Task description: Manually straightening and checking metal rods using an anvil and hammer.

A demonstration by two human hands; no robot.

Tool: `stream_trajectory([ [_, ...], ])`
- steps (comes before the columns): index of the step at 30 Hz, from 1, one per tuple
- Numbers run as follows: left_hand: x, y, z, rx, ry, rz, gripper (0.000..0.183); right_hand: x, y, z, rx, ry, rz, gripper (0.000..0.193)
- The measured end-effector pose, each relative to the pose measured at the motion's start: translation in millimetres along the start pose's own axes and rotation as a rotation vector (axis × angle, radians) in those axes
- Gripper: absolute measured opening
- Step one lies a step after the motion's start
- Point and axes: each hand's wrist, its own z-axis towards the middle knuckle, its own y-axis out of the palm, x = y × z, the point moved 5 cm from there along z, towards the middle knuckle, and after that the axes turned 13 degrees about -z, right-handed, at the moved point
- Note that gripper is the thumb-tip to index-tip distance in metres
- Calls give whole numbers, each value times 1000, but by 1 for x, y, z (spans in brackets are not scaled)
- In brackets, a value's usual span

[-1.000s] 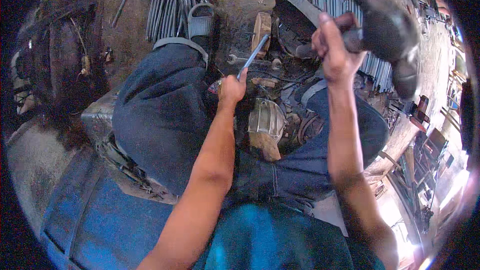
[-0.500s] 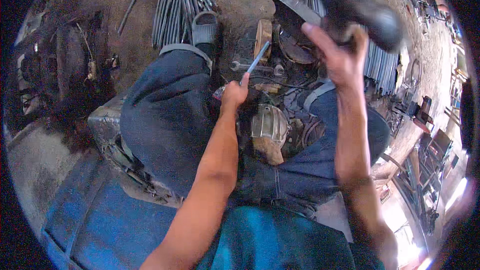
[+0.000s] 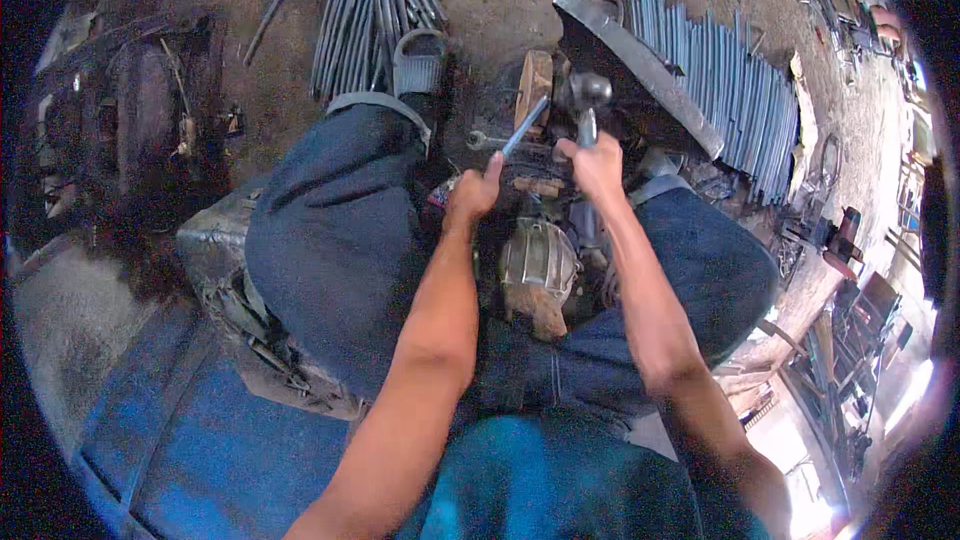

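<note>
A thin grey metal rod [image 3: 527,125] is gripped in my left hand [image 3: 472,195], its far end slanting up to the right. My right hand [image 3: 598,168] is closed around the handle of a hammer [image 3: 590,90]; the dark head sits just right of the rod's far end. Whether the two touch I cannot tell. Beyond the rod stands a wooden block [image 3: 534,80]. Between my legs, closer to me, lies a rounded ribbed metal casing [image 3: 538,255]. A wrench [image 3: 482,140] is partly covered by the rod and my hands.
One pile of metal rods [image 3: 350,25] lies at the far left, beside my sandalled foot [image 3: 418,65]. A wide row of rods [image 3: 725,90] spreads at the right, behind a long dark metal piece [image 3: 640,65]. Scrap [image 3: 850,340] clutters the right side.
My right hand has swung the hammer down and left from the upper right, close to the rod's end. My left hand keeps its hold on the rod, nearly in place.
</note>
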Motion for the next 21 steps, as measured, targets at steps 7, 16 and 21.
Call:
stream_trajectory([
  [7,37,-31,-63,40,-65,-173,89,-18,-131,-62,84,-304,238,28],
  [16,187,-87,-127,114,320,-426,72,39,-202,-94,50,-108,782,26],
  [21,269,-82,-160,182,714,98,59,77,-174,-88,-130,113,1095,25],
])
